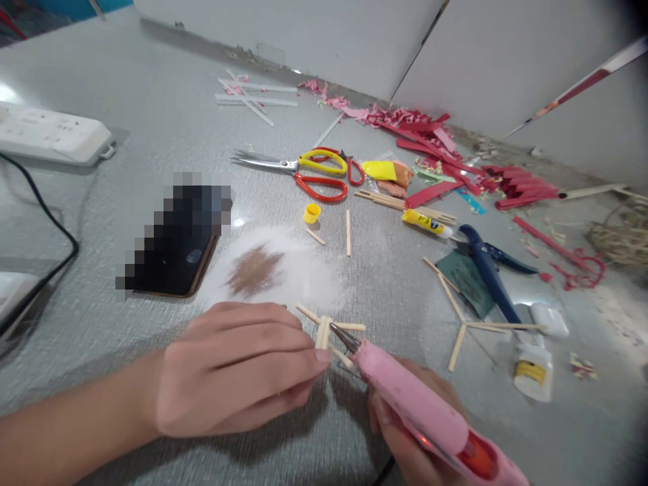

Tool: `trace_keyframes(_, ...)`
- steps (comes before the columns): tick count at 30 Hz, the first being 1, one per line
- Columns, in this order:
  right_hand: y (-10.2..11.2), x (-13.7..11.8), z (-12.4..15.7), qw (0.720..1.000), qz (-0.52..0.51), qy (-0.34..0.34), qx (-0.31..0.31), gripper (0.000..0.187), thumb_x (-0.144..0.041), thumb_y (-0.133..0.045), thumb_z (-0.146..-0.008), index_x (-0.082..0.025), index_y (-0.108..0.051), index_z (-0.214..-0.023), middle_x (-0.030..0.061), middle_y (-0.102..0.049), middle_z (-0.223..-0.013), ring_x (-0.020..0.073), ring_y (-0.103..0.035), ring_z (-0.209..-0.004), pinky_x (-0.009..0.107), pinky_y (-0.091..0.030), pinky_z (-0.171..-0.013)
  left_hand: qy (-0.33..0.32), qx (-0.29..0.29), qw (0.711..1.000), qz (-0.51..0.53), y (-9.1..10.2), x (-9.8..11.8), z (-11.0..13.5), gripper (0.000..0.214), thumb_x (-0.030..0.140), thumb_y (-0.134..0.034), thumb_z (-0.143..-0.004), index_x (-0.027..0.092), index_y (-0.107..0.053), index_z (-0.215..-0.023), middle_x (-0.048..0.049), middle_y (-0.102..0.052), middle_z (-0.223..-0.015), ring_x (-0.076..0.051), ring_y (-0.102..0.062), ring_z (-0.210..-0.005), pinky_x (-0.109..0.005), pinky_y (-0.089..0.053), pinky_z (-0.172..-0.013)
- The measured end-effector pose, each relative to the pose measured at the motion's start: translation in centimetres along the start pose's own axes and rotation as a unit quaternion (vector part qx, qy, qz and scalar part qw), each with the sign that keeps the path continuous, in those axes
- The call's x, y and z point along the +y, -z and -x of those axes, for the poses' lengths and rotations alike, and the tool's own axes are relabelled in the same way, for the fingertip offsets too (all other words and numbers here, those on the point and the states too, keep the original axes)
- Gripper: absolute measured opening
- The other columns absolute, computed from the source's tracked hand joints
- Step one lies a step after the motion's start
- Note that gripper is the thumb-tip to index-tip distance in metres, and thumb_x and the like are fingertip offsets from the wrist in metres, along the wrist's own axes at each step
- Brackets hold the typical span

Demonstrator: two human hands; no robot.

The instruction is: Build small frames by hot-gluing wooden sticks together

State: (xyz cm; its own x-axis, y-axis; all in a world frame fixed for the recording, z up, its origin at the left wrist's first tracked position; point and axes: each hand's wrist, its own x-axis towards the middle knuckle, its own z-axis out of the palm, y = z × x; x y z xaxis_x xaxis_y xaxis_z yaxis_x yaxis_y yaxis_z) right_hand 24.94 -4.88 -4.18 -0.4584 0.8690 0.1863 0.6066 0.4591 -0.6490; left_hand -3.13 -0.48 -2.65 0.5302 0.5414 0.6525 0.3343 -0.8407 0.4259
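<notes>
The stick assembly [324, 332] is low-centre over the surface [152, 135], pinched in the fingertips of the L hand [237, 368]. The R hand [402, 432] grips the pink glue gun [420, 408], whose long axis slants up-left w/ the nozzle touching the sticks' joint from the right.

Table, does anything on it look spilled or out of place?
Yes. White powder with a brown smear lies loose on the table beside the phone, just beyond the left hand pinching the sticks. Red paper scraps are strewn along the wall, and a yellow cap sits apart from the glue tube.
</notes>
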Motion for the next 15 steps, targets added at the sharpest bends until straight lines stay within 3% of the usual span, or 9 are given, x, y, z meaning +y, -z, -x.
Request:
trace_keyframes(9, 0.37, 0.61, 1.09, 0.999, -0.019, -0.004, -0.035, 0.016, -0.013, -0.056, -0.082, -0.028, -0.051, -0.080, -0.0037, -0.061, -0.061, 0.0189, -0.060, -0.049, 0.031, -0.048, -0.050, -0.006, 0.008, 1.000, -0.025, -0.14, 0.02, -0.17, 0.009, 0.012, -0.070, -0.098, 0.016, -0.077, -0.102, -0.0015, -0.085, -0.087, -0.014, -0.082, -0.082, -0.022, -0.069, -0.084)
trace_keyframes(15, 0.60, 0.33, 0.81, 0.999, 0.011, -0.005, -0.039, 0.016, -0.018, -0.051, -0.089, -0.029, -0.048, -0.078, -0.0031, -0.060, -0.059, 0.0199, -0.058, -0.046, 0.032, -0.047, -0.047, 0.038, 0.027, 0.999, 0.012, 0.18, 0.10, -0.62, 0.010, 0.009, -0.073, -0.093, 0.014, -0.077, -0.101, -0.0048, -0.083, -0.086, -0.014, -0.081, -0.077, -0.020, -0.069, -0.082)
